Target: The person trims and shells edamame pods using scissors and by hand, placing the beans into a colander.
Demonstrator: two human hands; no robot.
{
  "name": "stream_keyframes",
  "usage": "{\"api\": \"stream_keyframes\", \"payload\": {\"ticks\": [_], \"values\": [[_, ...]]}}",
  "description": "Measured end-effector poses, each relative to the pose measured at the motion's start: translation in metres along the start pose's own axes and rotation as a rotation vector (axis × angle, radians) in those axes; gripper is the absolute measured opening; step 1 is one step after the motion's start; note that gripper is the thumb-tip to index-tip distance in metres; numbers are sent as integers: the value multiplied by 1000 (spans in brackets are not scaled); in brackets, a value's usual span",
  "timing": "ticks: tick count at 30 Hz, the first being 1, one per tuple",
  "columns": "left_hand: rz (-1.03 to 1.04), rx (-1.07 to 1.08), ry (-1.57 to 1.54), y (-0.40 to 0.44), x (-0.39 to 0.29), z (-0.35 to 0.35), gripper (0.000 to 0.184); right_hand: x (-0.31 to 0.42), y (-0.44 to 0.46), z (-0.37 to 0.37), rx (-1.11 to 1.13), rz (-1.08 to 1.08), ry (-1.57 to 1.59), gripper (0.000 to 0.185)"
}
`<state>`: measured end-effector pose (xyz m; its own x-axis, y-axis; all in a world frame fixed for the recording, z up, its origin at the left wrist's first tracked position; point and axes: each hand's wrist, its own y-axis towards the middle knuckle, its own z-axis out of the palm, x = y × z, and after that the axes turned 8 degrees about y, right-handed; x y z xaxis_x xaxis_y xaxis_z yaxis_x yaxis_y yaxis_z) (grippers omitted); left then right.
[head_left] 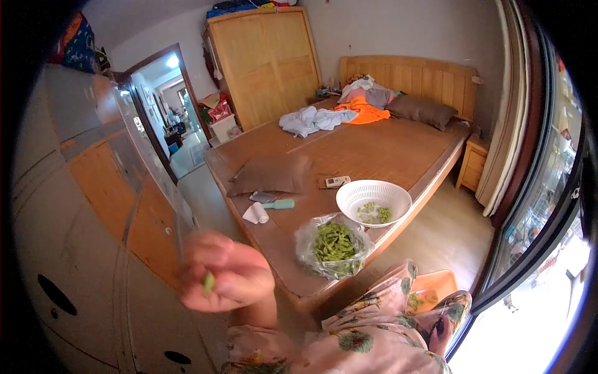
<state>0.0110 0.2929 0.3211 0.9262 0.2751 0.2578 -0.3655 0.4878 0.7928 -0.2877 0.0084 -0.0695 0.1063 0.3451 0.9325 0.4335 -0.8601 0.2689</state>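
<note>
My left hand is raised at the lower left, its fingers blurred and curled closed around a small green bean pod. It is apart from the bed, in front of the cabinet side. A clear plastic bag filled with green pods lies open on the near corner of the bed. Right behind it stands a white colander with some pale green beans at its bottom. My right hand cannot be made out in the view.
An orange bin with green bits stands on the floor beside my floral-clothed legs. On the bed lie a remote control, a green-handled item, a brown pillow and clothes. A glass door borders the right.
</note>
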Motion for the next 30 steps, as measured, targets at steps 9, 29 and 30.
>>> {"api": "stream_keyframes", "payload": {"ticks": [9,29,30], "values": [[-275,-10,-200,14,4,14,18,15,1,-2,52,40,-105,48],[-1934,1932,-884,-281,-188,-29,24,28,1,2,-37,-57,-132,44],[-1937,1867,-918,-282,-185,-26,23,24,0,3,-43,-56,-122,44]]}}
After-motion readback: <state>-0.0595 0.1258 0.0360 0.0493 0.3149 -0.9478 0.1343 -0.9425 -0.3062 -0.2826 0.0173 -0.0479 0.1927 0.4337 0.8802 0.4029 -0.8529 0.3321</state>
